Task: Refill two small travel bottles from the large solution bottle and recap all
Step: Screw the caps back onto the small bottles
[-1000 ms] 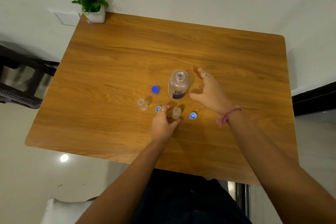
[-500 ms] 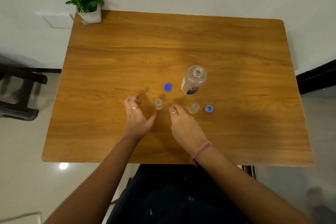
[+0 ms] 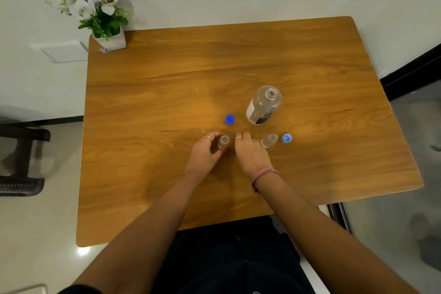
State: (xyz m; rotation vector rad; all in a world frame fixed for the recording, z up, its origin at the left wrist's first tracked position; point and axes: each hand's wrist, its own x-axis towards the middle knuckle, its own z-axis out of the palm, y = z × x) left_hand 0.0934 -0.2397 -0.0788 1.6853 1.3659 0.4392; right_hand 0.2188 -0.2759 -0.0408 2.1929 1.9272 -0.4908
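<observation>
The landmark here is the large clear plastic solution bottle [image 3: 264, 106], standing uncapped on the brown wooden table [image 3: 167, 83] with its mouth open to the ceiling. Its dark blue round cap [image 3: 230, 119] lies just to its left.

Nearer the person than that cap stands a small clear travel bottle [image 3: 223, 141], upright, long axis vertical, mouth uncovered. The left hand [image 3: 205, 153] curls around it from the left, fingers touching its side in what looks like a steadying hold. The right hand [image 3: 250, 154] sits just to the right of this bottle, fingers bent downward; a small cap may be hidden under them, but I cannot tell whether it holds anything.

A second small clear travel bottle [image 3: 269, 140] stands below the solution bottle, also uncapped, with a light blue small cap [image 3: 286, 138] just beside it on the far side from the hands.

The gripped bottle lies between the two hands, so either can reach its mouth; the right hand is nearer the other small bottle and the loose light cap. Capping appears to be the step in hand, with all three bottles open.
</observation>
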